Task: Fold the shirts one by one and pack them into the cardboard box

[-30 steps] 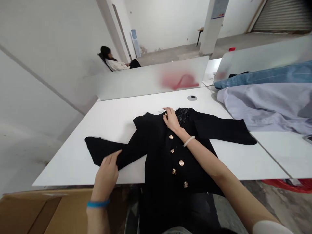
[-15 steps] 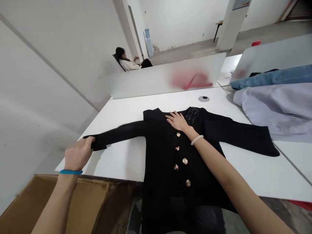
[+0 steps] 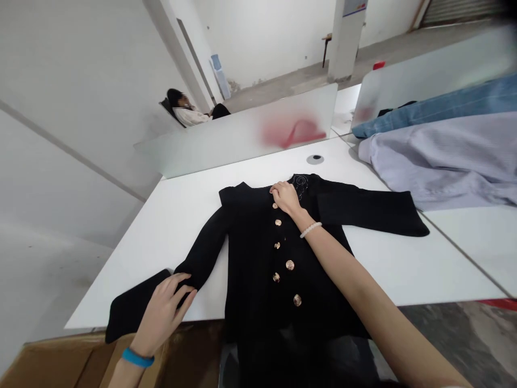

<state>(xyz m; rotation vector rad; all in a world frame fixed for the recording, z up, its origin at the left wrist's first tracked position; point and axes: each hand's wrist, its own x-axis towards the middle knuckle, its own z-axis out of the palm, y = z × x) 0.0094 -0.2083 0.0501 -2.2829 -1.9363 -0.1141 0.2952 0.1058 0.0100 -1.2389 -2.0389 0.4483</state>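
Observation:
A black jacket [image 3: 254, 253] with gold buttons and a decorated shoulder lies front up on the white table, its lower part hanging over the near edge. My left hand [image 3: 163, 304], a blue band at its wrist, touches the bent sleeve on the left with thumb and fingers apart. That sleeve's cuff [image 3: 129, 307] droops past the table edge. At the neckline, my right hand [image 3: 286, 198] has its fingers curled on the front edge beside the top button; the fingertips are partly hidden. The other sleeve [image 3: 371, 210] stretches out to the right.
A lavender garment [image 3: 448, 161] and blue denim [image 3: 436, 105] lie on the table [image 3: 141, 242] at the right. A frosted divider [image 3: 238, 140] runs along the back. Cardboard boxes [image 3: 60, 361] stand below the left edge. Beyond the divider, a person [image 3: 188, 110] sits in a chair.
My left hand has let go of the cuff and come inward onto the sleeve, which now bends downward. The right hand's fingers have gone from flat to curled at the neckline. The view has shifted.

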